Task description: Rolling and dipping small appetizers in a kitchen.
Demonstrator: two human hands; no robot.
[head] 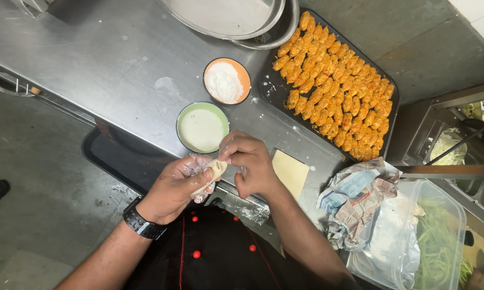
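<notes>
In the lower middle of the frame, the left hand (pixel 173 188) cups a pale dough roll (pixel 214 173); the right hand (pixel 251 161) pinches its top end; it looks soft, light, easily torn; best held gently by the sides.

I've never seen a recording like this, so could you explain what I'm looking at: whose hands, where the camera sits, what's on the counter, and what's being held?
There is no machine: a person wears one camera on the head, looking down. The left hand and right hand together hold a small pale dough wrapper above the steel counter. On the counter lie a green bowl of white liquid, an orange bowl of white flour, a black tray of orange dumplings, a square pale wrapper sheet, crumpled newspaper and a clear plastic tub of green beans.
</notes>
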